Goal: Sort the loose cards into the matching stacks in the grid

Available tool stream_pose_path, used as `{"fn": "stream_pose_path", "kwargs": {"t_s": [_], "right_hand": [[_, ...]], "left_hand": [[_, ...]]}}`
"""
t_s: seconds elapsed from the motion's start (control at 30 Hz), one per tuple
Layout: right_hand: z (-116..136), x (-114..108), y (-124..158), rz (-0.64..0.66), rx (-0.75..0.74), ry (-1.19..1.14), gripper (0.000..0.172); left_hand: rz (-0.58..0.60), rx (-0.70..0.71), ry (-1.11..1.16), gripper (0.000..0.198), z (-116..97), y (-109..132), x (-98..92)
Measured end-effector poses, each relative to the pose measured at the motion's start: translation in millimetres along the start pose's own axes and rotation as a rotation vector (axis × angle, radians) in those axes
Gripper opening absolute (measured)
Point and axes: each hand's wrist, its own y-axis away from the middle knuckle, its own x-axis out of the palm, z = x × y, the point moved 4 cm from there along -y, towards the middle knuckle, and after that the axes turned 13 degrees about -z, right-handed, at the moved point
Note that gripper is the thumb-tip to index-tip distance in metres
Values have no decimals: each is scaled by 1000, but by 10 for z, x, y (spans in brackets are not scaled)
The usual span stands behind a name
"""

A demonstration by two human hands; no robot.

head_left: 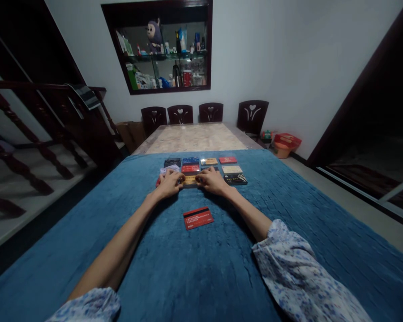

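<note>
My left hand (170,183) and my right hand (212,180) meet a gold card stack (190,180) from its two sides, fingers curled at its ends. Just behind it lies a stack of red cards (190,168), with blue cards (190,160) farther back. Beside my left hand are pale purple cards (169,169) and dark cards (172,162). Right of my right hand sit black cards (235,179), cream cards (232,170) and a red-pink stack (228,160). Yellow-orange cards (208,161) lie behind that hand. A single red card (198,218) with a black stripe rests nearer me.
A blue cloth (147,268) covers the near part of the table (195,136). Several dark chairs (253,114) stand at its far end. A wooden railing (30,134) runs on the left, and a wall shelf (166,56) holds bottles and a plush toy.
</note>
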Motion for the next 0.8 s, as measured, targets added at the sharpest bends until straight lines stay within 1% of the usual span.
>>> {"fn": "stream_pose_path", "kwargs": {"t_s": [0.17, 0.37, 0.63, 0.8], "right_hand": [[-10, 8, -4, 13, -1, -20, 32], [11, -14, 2, 62, 48, -35, 33], [8, 6, 6, 40, 39, -43, 32], [-11, 6, 3, 16, 19, -37, 32]], "left_hand": [[17, -18, 10, 23, 1, -1, 5], [23, -52, 22, 25, 10, -10, 21], [9, -32, 45, 24, 25, -12, 35], [-9, 13, 33, 22, 15, -9, 1]]}}
